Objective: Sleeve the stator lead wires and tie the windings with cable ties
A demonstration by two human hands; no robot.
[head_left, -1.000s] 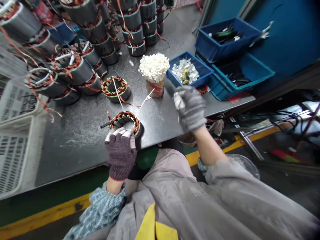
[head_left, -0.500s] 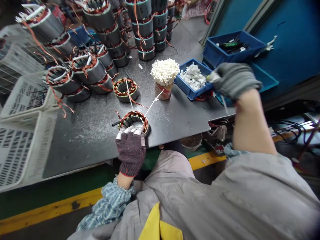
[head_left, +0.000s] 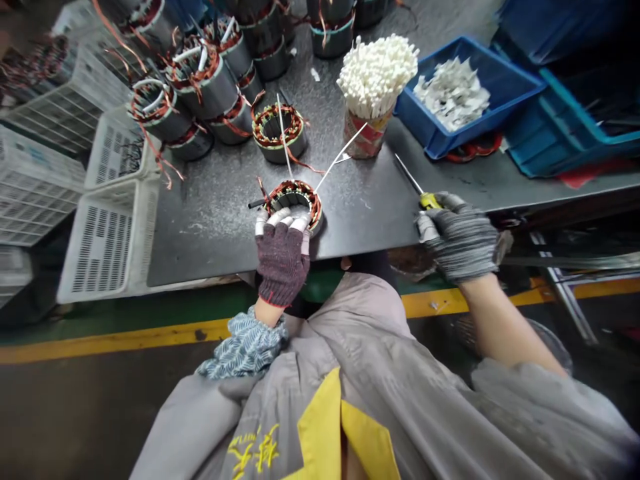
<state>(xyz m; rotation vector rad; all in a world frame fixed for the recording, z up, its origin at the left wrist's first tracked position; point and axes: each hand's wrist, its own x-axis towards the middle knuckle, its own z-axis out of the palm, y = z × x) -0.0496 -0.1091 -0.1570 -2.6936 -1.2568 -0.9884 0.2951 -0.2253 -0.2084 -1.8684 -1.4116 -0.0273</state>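
My left hand (head_left: 283, 250), in a dark purple knit glove with white fingertips, grips the near rim of a stator (head_left: 316, 207), a ring with copper windings lying at the table's front edge. A black sleeve and a copper lead stick out on its left. Two thin white sticks rise from the far side of this stator. My right hand (head_left: 457, 233), in a grey striped glove, is closed around the yellow handle of a screwdriver (head_left: 411, 175). Its metal shaft points up and left over the table, apart from the stator. A second stator (head_left: 280, 137) stands just behind.
A cup (head_left: 367, 137) packed with white-tipped sticks stands behind the screwdriver. Right of it are a blue bin (head_left: 440, 137) of white scraps and a teal bin (head_left: 540, 147). Stacked stators (head_left: 205, 87) fill the back left, beside white plastic crates (head_left: 100, 243).
My right hand has come down from beside the bins to the table's front edge, with the screwdriver now plainly seen. The view has shifted; my left hand stays on the stator.
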